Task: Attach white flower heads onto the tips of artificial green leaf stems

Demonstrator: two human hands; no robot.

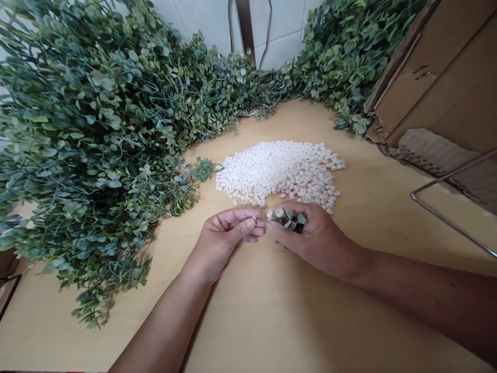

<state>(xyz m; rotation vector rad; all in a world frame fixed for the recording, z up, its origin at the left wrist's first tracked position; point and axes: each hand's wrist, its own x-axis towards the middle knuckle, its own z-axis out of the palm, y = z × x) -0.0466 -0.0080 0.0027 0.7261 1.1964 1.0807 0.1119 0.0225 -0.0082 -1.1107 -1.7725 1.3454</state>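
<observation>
My right hand (316, 235) is closed around a small sprig of artificial green leaves (293, 221). Two small white plastic pieces (275, 213) show at the end of the sprig, beside the right thumb and forefinger. Just to the left, almost meeting it, my left hand (233, 228) pinches thumb against fingers; what lies between its fingertips is too small to make out. Beyond both hands, a heap of small white plastic pieces (275, 168) spreads over the pale wooden table (248, 311).
Artificial leafy branches (104, 114) pile high on the left, and more foliage (349, 57) stands at the back right. One leafy tip reaches the heap's left side. At right are a torn cardboard box (438, 77) and a bent metal rod (446, 215). A tiled wall (287, 31) rises behind.
</observation>
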